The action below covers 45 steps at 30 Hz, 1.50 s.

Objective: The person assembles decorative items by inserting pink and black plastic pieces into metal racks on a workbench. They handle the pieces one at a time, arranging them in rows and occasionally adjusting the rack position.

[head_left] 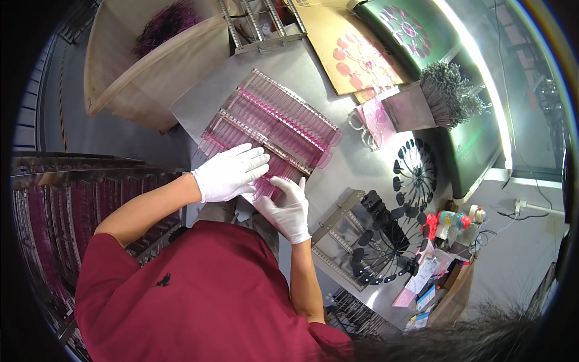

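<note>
A metal rack [265, 136] filled with rows of translucent pink-purple pieces, perhaps lenses, lies at an angle on the steel table before me. My left hand [232, 174], in a white glove, rests flat over the rack's near-left part with its fingers stretched out. At the near edge, my right hand [286, 210], also white-gloved, has its fingers apart, thumb and forefinger next to pink pieces [265, 188]. No piece is plainly gripped by either hand. The left palm hides some of the pieces under it.
A large beige bin [151, 66] stands at the far left, a metal frame [262, 27] beside it. Cardboard [332, 42] with pink pieces lies at the back. To the right are a box of grey wires [449, 96], black petal-like rings [416, 172] and another rack [338, 238]. Filled racks [90, 223] stand left.
</note>
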Each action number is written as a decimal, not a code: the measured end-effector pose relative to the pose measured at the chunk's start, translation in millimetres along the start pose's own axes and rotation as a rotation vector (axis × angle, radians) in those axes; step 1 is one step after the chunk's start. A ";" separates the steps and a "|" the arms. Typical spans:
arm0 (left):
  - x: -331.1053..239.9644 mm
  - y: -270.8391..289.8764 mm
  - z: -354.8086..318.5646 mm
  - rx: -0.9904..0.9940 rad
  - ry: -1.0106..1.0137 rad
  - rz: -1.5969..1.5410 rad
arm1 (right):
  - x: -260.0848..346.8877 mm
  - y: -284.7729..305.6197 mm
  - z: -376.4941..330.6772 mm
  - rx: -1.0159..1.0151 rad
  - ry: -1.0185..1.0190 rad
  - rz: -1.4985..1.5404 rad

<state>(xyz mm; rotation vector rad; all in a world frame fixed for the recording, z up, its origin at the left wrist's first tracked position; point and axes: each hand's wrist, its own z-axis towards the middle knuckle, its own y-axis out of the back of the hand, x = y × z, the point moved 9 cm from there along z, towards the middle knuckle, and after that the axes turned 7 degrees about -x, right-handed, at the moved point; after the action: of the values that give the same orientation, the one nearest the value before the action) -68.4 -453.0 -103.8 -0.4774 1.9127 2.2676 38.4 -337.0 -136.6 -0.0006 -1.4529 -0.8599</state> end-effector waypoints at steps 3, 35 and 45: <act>0.4 0.9 -1.1 0.012 -0.003 0.011 | 12.3 0.9 -2.5 -0.014 0.104 -0.118; -56.9 -19.9 44.2 -0.009 -0.402 -0.036 | -5.1 84.6 -54.0 -0.317 -0.132 -0.421; -74.3 -37.4 30.1 -0.289 -0.785 -0.085 | -21.6 133.4 -106.4 -0.581 -0.532 -0.196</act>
<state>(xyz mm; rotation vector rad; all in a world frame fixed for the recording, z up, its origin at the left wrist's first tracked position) 8.3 -409.3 -110.3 0.2803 1.1647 2.1997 199.4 -283.5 -108.1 -0.5681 -1.6520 -1.4996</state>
